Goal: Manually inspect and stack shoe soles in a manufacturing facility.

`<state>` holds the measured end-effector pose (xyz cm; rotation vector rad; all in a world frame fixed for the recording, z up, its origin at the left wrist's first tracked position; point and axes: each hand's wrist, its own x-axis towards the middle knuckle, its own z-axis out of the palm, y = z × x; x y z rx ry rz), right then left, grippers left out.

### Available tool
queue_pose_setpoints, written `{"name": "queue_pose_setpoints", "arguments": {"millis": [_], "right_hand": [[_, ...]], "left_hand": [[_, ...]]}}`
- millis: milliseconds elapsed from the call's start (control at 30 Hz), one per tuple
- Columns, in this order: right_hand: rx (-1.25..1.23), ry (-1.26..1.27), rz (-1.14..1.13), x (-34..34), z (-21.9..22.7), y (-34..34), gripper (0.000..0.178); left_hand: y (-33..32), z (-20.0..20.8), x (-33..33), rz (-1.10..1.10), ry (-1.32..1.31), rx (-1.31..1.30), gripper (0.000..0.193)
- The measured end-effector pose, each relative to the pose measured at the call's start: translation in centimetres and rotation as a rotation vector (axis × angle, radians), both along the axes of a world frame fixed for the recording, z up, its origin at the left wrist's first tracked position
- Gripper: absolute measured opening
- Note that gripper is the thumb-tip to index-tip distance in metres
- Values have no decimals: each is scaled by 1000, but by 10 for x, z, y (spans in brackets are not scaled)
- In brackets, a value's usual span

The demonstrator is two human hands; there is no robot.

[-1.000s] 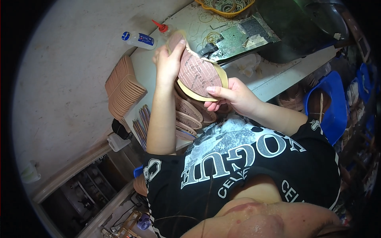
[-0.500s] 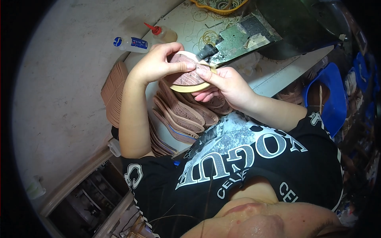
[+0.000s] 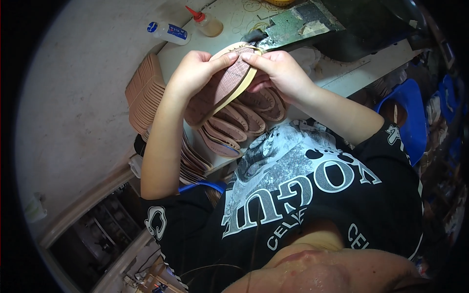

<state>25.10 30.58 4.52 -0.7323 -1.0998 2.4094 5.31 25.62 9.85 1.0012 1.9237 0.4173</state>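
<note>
Between my two hands is a pinkish-brown shoe insole [image 3: 227,88] with a cream strip [image 3: 237,93] along its right edge. Its far end is pinched by both thumbs, and its length slants down toward the left. My left hand [image 3: 195,71] grips the left side, its thumb pressed on top and its other fingers hidden behind. My right hand [image 3: 283,71] holds the right side at the strip, thumb on top and fingers curled underneath. A black rounded machine part [image 3: 254,36] lies just beyond the held end.
Finished-looking insoles [image 3: 229,127] lie overlapped on the table below my hands. A tall stack of insoles [image 3: 144,95] leans by the wall. A red-tipped bottle [image 3: 210,25], a blue-capped bottle [image 3: 171,33] and a green machine plate [image 3: 300,24] are behind; a blue chair-like seat [image 3: 410,115] stands right.
The insole has turned so its length now shows, slanting toward the lower left. Both hands still grip it, thumbs close together. The view has shifted, with the bottles higher in the picture.
</note>
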Motion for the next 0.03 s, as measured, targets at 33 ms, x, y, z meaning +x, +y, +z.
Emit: {"name": "queue_pose_setpoints", "arguments": {"millis": [33], "right_hand": [[17,-10,1,-3,-1,1,40]], "left_hand": [[0,-2,-2,22,23,-19,53]]}}
